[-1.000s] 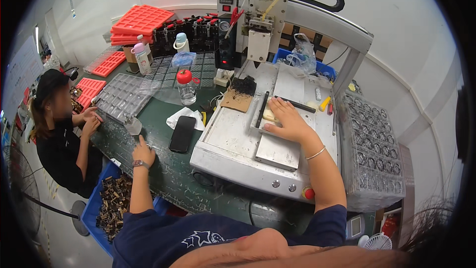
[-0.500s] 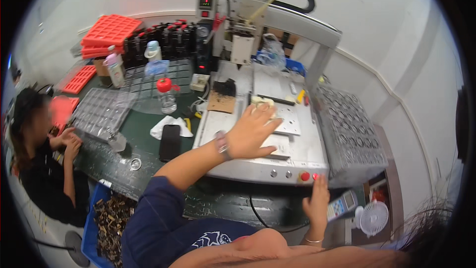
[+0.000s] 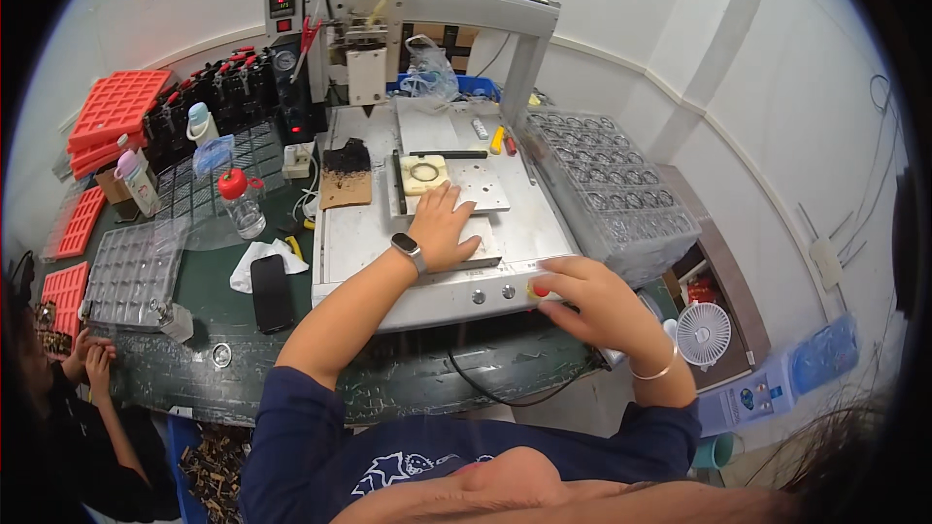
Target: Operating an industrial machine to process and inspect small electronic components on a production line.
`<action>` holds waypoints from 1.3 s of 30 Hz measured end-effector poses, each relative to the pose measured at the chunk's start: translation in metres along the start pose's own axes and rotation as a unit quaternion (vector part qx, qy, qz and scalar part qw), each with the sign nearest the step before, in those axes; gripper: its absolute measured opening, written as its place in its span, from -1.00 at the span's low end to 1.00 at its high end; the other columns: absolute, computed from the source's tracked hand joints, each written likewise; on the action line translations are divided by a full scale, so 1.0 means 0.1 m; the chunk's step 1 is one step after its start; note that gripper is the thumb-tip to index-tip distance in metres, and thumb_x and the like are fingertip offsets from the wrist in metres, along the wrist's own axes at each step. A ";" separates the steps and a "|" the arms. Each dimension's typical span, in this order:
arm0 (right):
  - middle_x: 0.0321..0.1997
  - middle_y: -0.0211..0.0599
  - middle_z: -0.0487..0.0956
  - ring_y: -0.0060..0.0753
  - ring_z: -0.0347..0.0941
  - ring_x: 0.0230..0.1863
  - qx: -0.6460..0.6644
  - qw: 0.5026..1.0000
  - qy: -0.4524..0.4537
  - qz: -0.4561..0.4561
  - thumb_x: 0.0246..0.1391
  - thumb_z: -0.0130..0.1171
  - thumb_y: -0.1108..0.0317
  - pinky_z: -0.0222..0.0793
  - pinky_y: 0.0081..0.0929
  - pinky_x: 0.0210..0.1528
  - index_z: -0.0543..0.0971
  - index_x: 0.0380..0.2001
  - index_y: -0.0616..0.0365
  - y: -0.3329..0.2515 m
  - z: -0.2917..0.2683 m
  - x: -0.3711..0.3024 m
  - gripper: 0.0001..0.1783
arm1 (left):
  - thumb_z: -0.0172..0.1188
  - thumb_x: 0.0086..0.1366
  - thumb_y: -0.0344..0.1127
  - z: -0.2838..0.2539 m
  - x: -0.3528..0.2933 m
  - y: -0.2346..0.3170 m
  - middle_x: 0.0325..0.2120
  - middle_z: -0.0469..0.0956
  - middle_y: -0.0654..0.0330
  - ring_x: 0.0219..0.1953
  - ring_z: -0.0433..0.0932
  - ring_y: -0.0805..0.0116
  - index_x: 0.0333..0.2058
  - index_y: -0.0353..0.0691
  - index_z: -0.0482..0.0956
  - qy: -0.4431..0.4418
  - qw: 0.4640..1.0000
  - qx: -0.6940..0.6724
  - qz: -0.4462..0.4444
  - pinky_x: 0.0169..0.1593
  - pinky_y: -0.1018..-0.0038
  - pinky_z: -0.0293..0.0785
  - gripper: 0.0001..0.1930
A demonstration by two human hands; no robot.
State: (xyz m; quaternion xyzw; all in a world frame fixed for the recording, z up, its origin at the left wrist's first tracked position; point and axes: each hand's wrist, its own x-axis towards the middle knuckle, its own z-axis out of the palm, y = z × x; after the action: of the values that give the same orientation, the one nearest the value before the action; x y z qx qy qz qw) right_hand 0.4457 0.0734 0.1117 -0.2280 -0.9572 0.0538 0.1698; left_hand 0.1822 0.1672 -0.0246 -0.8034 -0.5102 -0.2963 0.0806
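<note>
Plainly, the two hands are apart near the middle of the frame. The left hand (image 3: 445, 233) lies palm down with its fingers spread, fingertips at the lower edge of a cream block (image 3: 412, 184); whether they touch it, I cannot tell. The block sits just above and left of centre, on a metal plate (image 3: 482, 184), with a dark ring (image 3: 425, 180) on its face. One black bar (image 3: 398, 182) runs along its left side, another (image 3: 448, 154) beyond its top edge.

Lower and right of centre, the right hand (image 3: 597, 306) is bent over a red button (image 3: 538, 289) on the machine's (image 3: 359, 247) front, thumb and fingers parted around it; contact is unclear.

Above, the machine's head (image 3: 367, 78) hangs at upper centre, clear of the block. Left of the plate, black crumbs (image 3: 347, 157) cover part of a cardboard piece (image 3: 347, 191). At centre left lie a phone (image 3: 273, 293) and a white tissue (image 3: 254, 270). Clear trays (image 3: 612, 184) are stacked right of centre, and a co-worker's hands (image 3: 94, 359) show at lower left.
</note>
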 end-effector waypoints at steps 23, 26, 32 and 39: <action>-0.31 0.11 0.54 -0.01 0.52 -0.30 0.758 0.644 0.009 -0.106 0.09 0.27 0.42 0.54 -0.21 -0.26 0.45 -0.37 0.32 -1.10 -0.48 0.40 -0.78 | 0.09 0.18 0.09 0.06 -0.08 -0.13 0.14 0.26 -0.32 0.29 0.09 -0.28 0.03 -0.26 0.45 -0.045 0.998 -0.004 -0.039 0.28 0.00 0.03 -0.41; -0.31 0.08 0.52 -0.08 0.50 -0.33 0.741 0.659 -0.019 -0.125 0.11 0.27 0.35 0.51 -0.27 -0.29 0.42 -0.36 0.30 -1.09 -0.49 0.42 -0.74 | 0.10 0.18 0.09 0.10 -0.06 -0.10 0.14 0.26 -0.31 0.28 0.09 -0.27 0.03 -0.26 0.45 -0.039 0.999 -0.004 -0.035 0.28 0.01 0.04 -0.41; -0.32 0.05 0.52 -0.15 0.48 -0.36 0.744 0.657 0.023 -0.120 0.12 0.27 0.29 0.48 -0.31 -0.33 0.40 -0.36 0.27 -1.14 -0.42 0.41 -0.70 | 0.10 0.18 0.08 0.11 -0.06 -0.11 0.12 0.27 -0.30 0.27 0.11 -0.27 0.01 -0.27 0.45 -0.031 0.999 0.002 -0.032 0.27 0.01 0.05 -0.42; -0.32 0.06 0.51 -0.16 0.48 -0.37 0.754 0.649 0.007 -0.104 0.11 0.27 0.28 0.48 -0.29 -0.32 0.39 -0.35 0.25 -1.17 -0.44 0.42 -0.70 | 0.09 0.18 0.07 0.11 -0.07 -0.10 0.11 0.28 -0.32 0.27 0.12 -0.28 0.01 -0.28 0.45 -0.026 0.999 0.000 -0.030 0.27 0.01 0.04 -0.42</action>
State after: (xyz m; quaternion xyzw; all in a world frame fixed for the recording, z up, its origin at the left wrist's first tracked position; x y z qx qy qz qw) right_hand 0.3770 -0.0104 0.1864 0.0788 -0.6030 0.7373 0.2942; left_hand 0.1752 0.1712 -0.0390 -0.7952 -0.5358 -0.2778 0.0591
